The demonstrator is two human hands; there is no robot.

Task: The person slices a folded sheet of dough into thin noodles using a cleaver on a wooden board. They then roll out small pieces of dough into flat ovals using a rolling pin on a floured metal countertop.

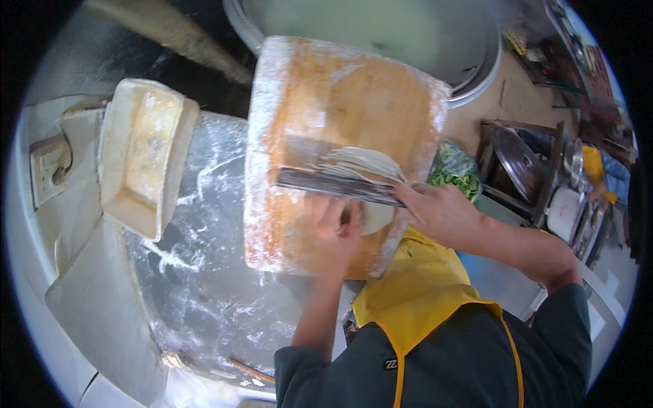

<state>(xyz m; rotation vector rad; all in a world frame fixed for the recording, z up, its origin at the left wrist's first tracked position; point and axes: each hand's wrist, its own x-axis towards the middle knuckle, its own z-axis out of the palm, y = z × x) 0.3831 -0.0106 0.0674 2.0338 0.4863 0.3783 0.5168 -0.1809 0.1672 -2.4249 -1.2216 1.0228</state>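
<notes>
A floured wooden board (367, 112) lies before me. My right hand (433, 209) grips one end of a broad cleaver (336, 184), whose dark blade reaches left across the board. My left hand (334, 219), blurred, rests on the near side of the blade, its fingers curled by a pale piece of dough (377, 217). What the left fingers press on is partly hidden. Just beyond the blade lies a bunch of thin cut noodles (362, 162), white and side by side.
A large round metal pot (492, 84) of cloudy liquid stands behind the board. At left, an empty flour-dusted rectangular tub (148, 153) sits on the dark floured counter (219, 301). Bagged leafy greens (454, 173) lie right of the board; a metal lid (518, 158) is farther right.
</notes>
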